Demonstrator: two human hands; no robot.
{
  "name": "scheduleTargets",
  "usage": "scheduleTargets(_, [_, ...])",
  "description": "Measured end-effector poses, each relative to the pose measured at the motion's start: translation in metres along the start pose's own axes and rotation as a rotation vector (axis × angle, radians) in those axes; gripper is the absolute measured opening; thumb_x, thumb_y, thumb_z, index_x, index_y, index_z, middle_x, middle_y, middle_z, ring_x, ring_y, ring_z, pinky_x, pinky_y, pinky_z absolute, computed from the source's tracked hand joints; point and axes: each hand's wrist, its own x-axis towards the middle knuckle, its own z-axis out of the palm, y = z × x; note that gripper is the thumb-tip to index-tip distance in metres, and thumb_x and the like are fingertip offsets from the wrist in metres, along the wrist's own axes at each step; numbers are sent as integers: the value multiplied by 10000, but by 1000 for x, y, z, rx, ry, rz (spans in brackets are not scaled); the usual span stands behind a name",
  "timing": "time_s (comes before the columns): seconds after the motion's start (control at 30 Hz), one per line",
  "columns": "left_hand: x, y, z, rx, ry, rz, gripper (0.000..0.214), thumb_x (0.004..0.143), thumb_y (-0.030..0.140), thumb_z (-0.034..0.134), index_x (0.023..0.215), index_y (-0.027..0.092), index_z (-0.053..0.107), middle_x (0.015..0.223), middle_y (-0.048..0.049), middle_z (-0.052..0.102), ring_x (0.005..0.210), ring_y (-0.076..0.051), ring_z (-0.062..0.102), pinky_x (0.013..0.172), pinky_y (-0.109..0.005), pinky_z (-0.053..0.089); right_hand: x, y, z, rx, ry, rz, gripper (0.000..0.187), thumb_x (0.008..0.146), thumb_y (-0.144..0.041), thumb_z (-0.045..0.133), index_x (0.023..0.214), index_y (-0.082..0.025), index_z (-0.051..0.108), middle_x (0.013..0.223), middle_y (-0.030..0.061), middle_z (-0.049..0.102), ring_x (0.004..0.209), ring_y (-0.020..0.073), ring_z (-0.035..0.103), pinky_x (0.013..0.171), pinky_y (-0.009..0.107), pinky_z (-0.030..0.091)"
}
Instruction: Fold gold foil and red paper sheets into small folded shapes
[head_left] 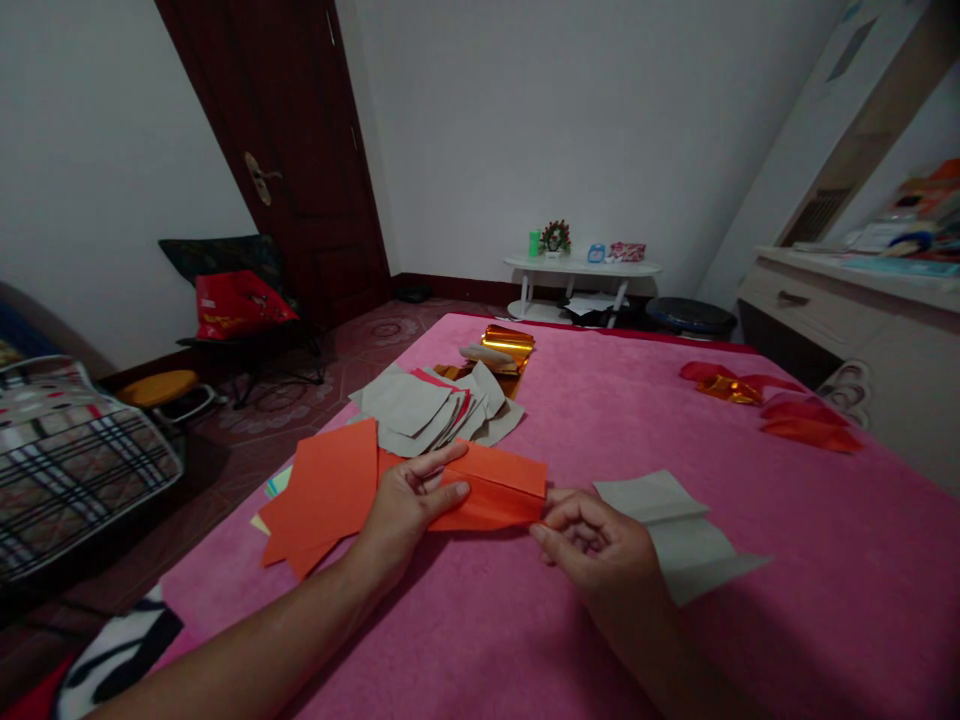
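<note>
Between my two hands is a sheet of orange paper [499,490] with a crease running along its length. My left hand [412,490] grips its left end, thumb on top. At its right end, the fingertips of my right hand [592,535] pinch the near corner. More orange sheets [330,490] lie fanned out left of my left hand. Just beyond them is a loose pile of grey paper [412,405] with some red edges showing. A creased grey sheet [675,530] rests on the pink cloth to the right, partly behind my right hand.
A shiny gold roll [508,345] lies past the grey pile on the pink-covered table [585,420]. Red and gold folded pieces [806,430] sit at the far right. Beyond stand a small white table [585,266], a drawer cabinet [817,300] and a chair with a red bag [244,303].
</note>
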Motion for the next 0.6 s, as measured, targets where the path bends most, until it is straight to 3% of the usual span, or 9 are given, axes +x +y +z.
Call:
scheduleTargets(0.27, [-5, 3, 5, 174, 58, 103, 530, 574, 242, 814, 1077, 133, 687, 1017, -119, 713, 887, -242, 668, 707, -293, 533, -2, -6, -1, 188, 13, 52, 266, 779, -374, 619, 636, -191, 489, 511, -43, 514, 454, 96, 503, 477, 211, 403])
scheduleTargets(0.37, [-7, 4, 7, 183, 58, 117, 511, 580, 238, 807, 1068, 140, 693, 1053, -123, 702, 928, -262, 659, 741, -323, 533, 1, -7, -1, 275, 52, 93, 272, 754, -405, 660, 824, -205, 489, 505, -63, 535, 408, 98, 492, 438, 208, 392])
scheduleTargets(0.43, [-8, 4, 8, 191, 53, 120, 505, 581, 247, 808, 1062, 144, 697, 1014, -118, 713, 937, -268, 657, 754, -333, 531, 4, -6, -1, 295, 71, 110, 375, 723, -420, 688, 953, -206, 483, 530, -71, 545, 374, 96, 473, 392, 201, 365])
scheduleTargets(0.5, [-9, 3, 9, 202, 42, 119, 508, 579, 261, 813, 1060, 148, 699, 961, -111, 724, 918, -263, 661, 755, -332, 527, 5, -4, 0, 261, 52, 124, 346, 704, -432, 699, 882, -192, 525, 519, -71, 524, 356, 86, 452, 371, 196, 347])
scheduleTargets(0.6, [-11, 3, 9, 187, 7, 107, 533, 572, 294, 820, 1072, 155, 695, 943, -110, 726, 837, -240, 671, 717, -323, 525, 5, -2, -1, 185, 48, 125, 319, 684, -425, 709, 619, -186, 508, 473, -65, 477, 361, 76, 436, 380, 195, 353])
